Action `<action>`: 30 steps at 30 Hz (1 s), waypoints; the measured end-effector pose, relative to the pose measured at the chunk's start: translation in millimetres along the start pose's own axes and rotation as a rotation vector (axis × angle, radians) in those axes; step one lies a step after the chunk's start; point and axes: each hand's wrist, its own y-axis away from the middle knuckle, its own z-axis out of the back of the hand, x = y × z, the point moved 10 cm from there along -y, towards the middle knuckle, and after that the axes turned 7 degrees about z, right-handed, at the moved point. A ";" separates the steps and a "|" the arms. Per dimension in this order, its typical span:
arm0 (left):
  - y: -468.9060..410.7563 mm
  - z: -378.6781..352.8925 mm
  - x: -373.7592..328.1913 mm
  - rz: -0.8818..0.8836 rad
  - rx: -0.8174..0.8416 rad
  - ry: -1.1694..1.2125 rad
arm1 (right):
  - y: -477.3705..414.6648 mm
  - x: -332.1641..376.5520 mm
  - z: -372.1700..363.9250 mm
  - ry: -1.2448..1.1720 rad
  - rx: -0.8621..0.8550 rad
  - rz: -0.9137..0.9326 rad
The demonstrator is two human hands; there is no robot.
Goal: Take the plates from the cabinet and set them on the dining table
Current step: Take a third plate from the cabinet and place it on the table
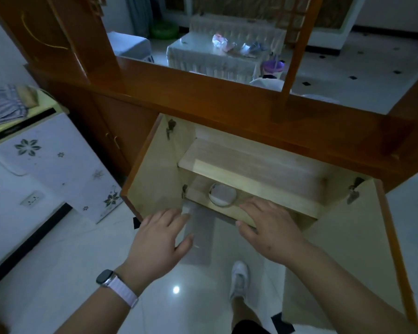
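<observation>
A wooden cabinet (227,109) stands before me with both lower doors swung open. On its lower shelf (270,206) sits a small stack of white plates (222,195), partly hidden under the upper shelf. My right hand (270,227) reaches toward the shelf, fingers spread, just right of the plates and not holding them. Over the floor in front of the left door hovers my left hand (159,237), fingers relaxed and empty, a watch on its wrist. A table with a pale cloth (203,56) shows through the cabinet's opening in the far room.
The left door (155,172) and right door (343,249) flank my arms. A white fridge with flower prints (53,169) stands at the left with folded cloth on top. My shoe (239,278) is on the glossy tiled floor.
</observation>
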 end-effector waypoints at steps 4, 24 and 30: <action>-55.0 -21.6 0.2 0.035 0.054 -0.028 | -53.2 -39.9 -16.2 -0.059 0.048 0.001; -221.3 -138.0 -9.8 0.079 0.214 0.027 | -189.8 -153.9 -85.7 -0.087 0.196 0.087; -243.9 -222.7 10.0 0.016 0.202 0.048 | -207.7 -168.8 -157.1 -0.034 0.169 0.072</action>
